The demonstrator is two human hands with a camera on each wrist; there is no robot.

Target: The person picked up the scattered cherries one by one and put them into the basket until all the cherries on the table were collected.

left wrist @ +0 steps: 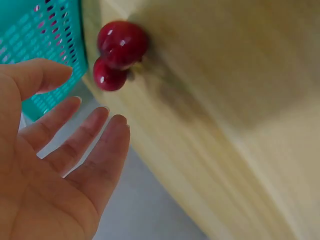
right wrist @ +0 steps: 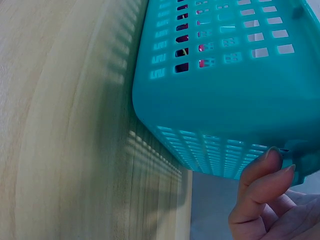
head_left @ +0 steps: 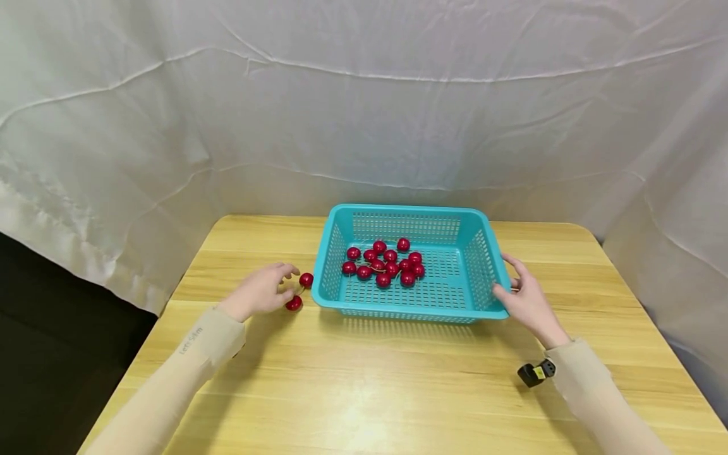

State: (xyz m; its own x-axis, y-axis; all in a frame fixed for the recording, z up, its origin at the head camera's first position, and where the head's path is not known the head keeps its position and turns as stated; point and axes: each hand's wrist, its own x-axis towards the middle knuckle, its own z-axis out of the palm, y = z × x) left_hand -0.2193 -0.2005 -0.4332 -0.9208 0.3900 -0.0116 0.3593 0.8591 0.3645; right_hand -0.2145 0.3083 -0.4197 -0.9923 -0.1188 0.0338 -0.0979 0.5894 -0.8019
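Observation:
A turquoise plastic basket (head_left: 398, 314) with slotted walls stands on the table, several red cherries (head_left: 378, 265) lying in its left half. Outside its left end are two more cherries (head_left: 294, 303), seen close together in the left wrist view (left wrist: 122, 44). My left hand (head_left: 263, 291) hovers beside this pair, palm bare and fingers spread, thumb apart from them (left wrist: 60, 165). At the basket's right end my right hand (head_left: 526, 300) grips the rim, thumb over the edge and fingers bent against the outside beneath the lip (right wrist: 270, 195).
The light wooden table (head_left: 364, 392) carries everything. Pale cloth (head_left: 364, 126) hangs behind it and at both sides, with a dark area (head_left: 57, 354) at the left. A small black device (head_left: 536, 373) sits at the right wrist.

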